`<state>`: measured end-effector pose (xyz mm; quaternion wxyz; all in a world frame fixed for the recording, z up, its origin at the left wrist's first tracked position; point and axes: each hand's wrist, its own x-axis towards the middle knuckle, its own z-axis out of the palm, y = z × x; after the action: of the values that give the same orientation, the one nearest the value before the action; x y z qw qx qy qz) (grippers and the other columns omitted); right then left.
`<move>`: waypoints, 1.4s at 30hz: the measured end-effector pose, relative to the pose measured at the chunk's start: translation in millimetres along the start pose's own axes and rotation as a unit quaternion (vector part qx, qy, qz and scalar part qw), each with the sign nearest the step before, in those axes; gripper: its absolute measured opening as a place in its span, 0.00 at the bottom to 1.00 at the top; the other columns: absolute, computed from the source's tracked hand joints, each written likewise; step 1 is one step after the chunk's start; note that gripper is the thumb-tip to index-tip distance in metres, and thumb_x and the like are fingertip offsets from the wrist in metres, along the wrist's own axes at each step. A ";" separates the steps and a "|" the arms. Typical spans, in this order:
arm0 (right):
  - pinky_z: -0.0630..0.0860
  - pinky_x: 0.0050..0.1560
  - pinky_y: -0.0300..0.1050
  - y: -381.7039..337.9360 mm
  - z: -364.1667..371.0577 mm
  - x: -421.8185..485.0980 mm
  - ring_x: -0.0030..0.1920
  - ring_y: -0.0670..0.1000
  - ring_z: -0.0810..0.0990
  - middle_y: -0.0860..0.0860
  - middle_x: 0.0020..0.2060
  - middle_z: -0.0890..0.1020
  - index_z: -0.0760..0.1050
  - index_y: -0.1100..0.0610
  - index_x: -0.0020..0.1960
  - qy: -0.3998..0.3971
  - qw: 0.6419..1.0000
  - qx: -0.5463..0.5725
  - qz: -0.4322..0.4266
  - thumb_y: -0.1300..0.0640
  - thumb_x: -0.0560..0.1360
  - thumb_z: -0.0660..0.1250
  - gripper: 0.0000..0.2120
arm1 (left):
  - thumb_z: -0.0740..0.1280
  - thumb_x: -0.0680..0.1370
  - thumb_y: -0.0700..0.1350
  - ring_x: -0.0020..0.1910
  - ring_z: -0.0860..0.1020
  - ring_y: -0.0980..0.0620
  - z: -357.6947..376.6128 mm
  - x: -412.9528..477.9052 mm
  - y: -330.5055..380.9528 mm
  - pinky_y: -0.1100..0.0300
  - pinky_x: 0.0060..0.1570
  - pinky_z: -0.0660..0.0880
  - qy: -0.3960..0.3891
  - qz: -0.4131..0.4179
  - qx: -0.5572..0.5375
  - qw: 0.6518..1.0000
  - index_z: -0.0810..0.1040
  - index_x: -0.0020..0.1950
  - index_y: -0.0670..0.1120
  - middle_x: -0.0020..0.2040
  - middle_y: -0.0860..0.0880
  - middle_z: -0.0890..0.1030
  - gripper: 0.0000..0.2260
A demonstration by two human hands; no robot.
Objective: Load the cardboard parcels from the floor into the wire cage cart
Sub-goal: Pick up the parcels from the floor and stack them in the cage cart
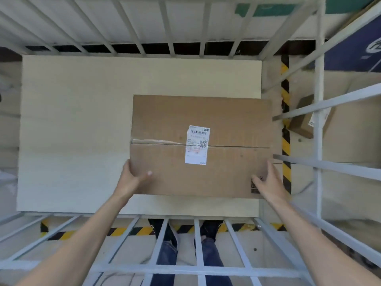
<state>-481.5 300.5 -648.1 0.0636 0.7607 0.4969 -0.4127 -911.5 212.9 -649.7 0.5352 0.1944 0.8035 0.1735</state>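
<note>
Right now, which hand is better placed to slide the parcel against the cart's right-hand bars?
Left. The left hand grips the near-left corner of the cardboard parcel, so it could probably push rightward. The right hand holds the near-right corner, between parcel and wire cage cart bars.

Cage cart [318,141] open at top; both forearms pass over near rail [198,269]. Barred far wall [169,27], right wall [329,164] and near side close off cage; gaps between bars narrow. Box [198,112] covers right half of cage floor [72,131]; right hand [270,182] sits in slim gap between box corner and right wall. Left half of floor bare; wide room beside left hand [132,178]. Small parcel [303,122] lies outside right wall.
</note>
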 end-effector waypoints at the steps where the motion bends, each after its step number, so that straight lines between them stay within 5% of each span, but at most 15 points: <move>1: 0.64 0.71 0.57 8.6 9.5 -4.0 0.76 0.58 0.59 0.55 0.78 0.56 0.47 0.49 0.80 -0.007 0.999 -0.032 -0.009 0.48 0.77 0.66 0.39 | 0.77 0.70 0.53 0.70 0.69 0.44 7.4 -1.1 -8.2 0.50 0.63 0.72 0.008 0.022 0.067 0.997 0.59 0.76 0.50 0.72 0.46 0.68 0.40; 5: 0.52 0.75 0.65 31.6 51.0 -38.4 0.78 0.65 0.44 0.64 0.78 0.41 0.48 0.51 0.80 0.022 0.955 -0.272 -0.118 0.42 0.76 0.66 0.41 | 0.72 0.72 0.60 0.79 0.41 0.39 48.7 -14.1 -29.9 0.38 0.76 0.51 0.034 0.171 0.399 0.900 0.42 0.81 0.50 0.80 0.37 0.42 0.49; 7: 0.49 0.73 0.69 28.3 69.6 -48.8 0.77 0.69 0.44 0.64 0.78 0.44 0.52 0.50 0.79 0.016 0.931 -0.323 -0.170 0.38 0.73 0.67 0.43 | 0.66 0.72 0.67 0.76 0.30 0.37 71.3 -14.9 -29.8 0.34 0.74 0.44 -0.014 0.179 0.472 0.863 0.33 0.77 0.53 0.76 0.38 0.31 0.50; 10: 0.55 0.70 0.74 16.3 77.7 -36.8 0.76 0.71 0.50 0.63 0.78 0.50 0.54 0.49 0.78 0.021 0.929 -0.327 -0.173 0.35 0.70 0.69 0.44 | 0.62 0.72 0.70 0.71 0.25 0.34 89.5 -3.1 -19.1 0.29 0.71 0.41 -0.023 0.132 0.501 0.855 0.26 0.74 0.52 0.73 0.37 0.25 0.52; 17: 0.48 0.73 0.71 -37.2 28.2 55.6 0.77 0.67 0.39 0.58 0.79 0.38 0.43 0.43 0.80 0.035 0.926 -0.340 -0.158 0.30 0.73 0.59 0.43 | 0.61 0.75 0.67 0.76 0.33 0.33 95.5 57.2 76.4 0.28 0.71 0.44 0.018 0.162 0.463 0.871 0.41 0.80 0.56 0.78 0.37 0.34 0.42; 26: 0.47 0.74 0.67 -104.4 -43.8 149.7 0.77 0.62 0.38 0.52 0.79 0.42 0.47 0.40 0.79 0.029 0.951 -0.267 -0.154 0.32 0.71 0.66 0.44 | 0.68 0.74 0.62 0.76 0.34 0.31 106.9 127.3 203.9 0.30 0.72 0.44 0.014 0.173 0.464 0.868 0.44 0.80 0.55 0.78 0.36 0.35 0.44; 31: 0.47 0.74 0.67 -102.6 -43.5 137.0 0.77 0.65 0.39 0.56 0.79 0.42 0.45 0.44 0.80 0.036 0.939 -0.297 -0.171 0.38 0.75 0.64 0.41 | 0.67 0.75 0.63 0.77 0.36 0.34 98.9 120.6 201.1 0.33 0.73 0.46 0.015 0.174 0.466 0.867 0.44 0.80 0.56 0.79 0.38 0.36 0.43; 37: 0.49 0.75 0.64 -127.2 -52.5 81.3 0.78 0.63 0.42 0.57 0.79 0.48 0.45 0.48 0.80 0.030 0.950 -0.257 -0.174 0.40 0.79 0.54 0.34 | 0.59 0.81 0.59 0.74 0.61 0.36 96.0 61.0 208.5 0.40 0.66 0.67 -0.016 0.198 0.420 0.886 0.53 0.79 0.53 0.77 0.38 0.58 0.30; 42: 0.46 0.76 0.62 -174.6 -82.4 -2.3 0.79 0.59 0.42 0.53 0.80 0.45 0.44 0.47 0.80 0.030 0.961 -0.199 -0.190 0.41 0.80 0.53 0.33 | 0.54 0.82 0.58 0.76 0.59 0.40 87.9 -34.4 245.2 0.43 0.71 0.62 -0.022 0.221 0.429 0.875 0.50 0.81 0.54 0.78 0.39 0.60 0.29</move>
<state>-576.5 427.6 -538.2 0.1190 0.6362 0.7064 -0.2866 -786.9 413.9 -535.3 0.3644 0.5815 0.7231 -0.0789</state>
